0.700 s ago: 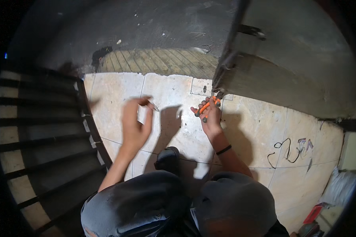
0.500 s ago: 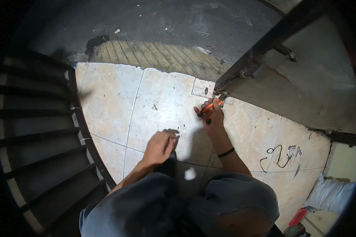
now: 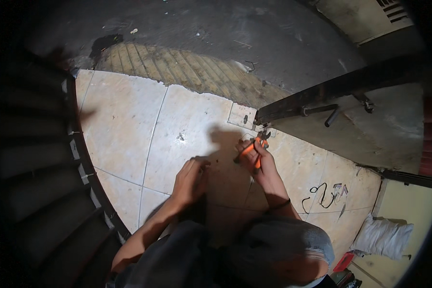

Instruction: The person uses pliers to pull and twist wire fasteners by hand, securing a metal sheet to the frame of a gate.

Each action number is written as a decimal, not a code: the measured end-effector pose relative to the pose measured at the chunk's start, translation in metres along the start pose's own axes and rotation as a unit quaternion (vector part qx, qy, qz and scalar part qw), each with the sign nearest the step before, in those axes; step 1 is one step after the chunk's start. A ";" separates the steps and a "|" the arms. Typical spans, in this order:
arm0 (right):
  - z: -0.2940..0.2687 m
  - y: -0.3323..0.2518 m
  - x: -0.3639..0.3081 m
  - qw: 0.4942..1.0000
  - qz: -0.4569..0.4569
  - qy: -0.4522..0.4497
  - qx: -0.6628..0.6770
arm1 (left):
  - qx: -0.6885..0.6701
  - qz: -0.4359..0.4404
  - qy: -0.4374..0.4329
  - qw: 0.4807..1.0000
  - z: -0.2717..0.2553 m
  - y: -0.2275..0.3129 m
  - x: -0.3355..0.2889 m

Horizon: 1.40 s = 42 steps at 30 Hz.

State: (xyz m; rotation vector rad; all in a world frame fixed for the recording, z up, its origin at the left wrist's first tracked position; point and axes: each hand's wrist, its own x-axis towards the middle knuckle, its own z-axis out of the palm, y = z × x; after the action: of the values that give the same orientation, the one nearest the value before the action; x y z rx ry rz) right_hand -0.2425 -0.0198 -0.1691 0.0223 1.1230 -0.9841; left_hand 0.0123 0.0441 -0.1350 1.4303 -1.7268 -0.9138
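My right hand is closed round a pair of orange-handled pliers. Their dark jaws point away from me, close to the bottom corner of a metal door. From this view I cannot tell whether the jaws touch anything there. My left hand hovers over the tiles in front of my left knee. Its fingers are loosely bent and the thumb stands a little apart, partly in shadow. No object shows in it.
Dark slatted metalwork runs along the left. A black cord and small metal pieces lie on the tiled floor at right. Beyond the tiles comes a ribbed ramp. A white sack lies at lower right.
My right hand has drawn the pliers slightly back from the door corner, and more of their jaws shows. The door looks swung lower to the right. My view has shifted, and shadow covers the middle tiles.
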 end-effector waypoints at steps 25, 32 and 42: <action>0.105 -0.209 -0.158 0.706 0.076 0.075 -0.701 | -0.032 0.146 0.138 0.979 0.109 0.123 0.145; 0.122 -0.230 -0.157 0.715 0.157 0.026 -0.681 | -0.029 0.160 0.148 0.976 0.117 0.117 0.144; 0.119 -0.225 -0.167 0.740 0.120 0.031 -0.661 | -0.036 0.146 0.163 0.975 0.095 0.131 0.147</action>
State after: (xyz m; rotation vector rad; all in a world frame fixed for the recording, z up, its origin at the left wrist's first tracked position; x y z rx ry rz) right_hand -0.3175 -0.1029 0.1146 -0.9385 1.6199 0.2200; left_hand -0.1541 -0.0749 -0.0583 1.1633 -1.5827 -0.5433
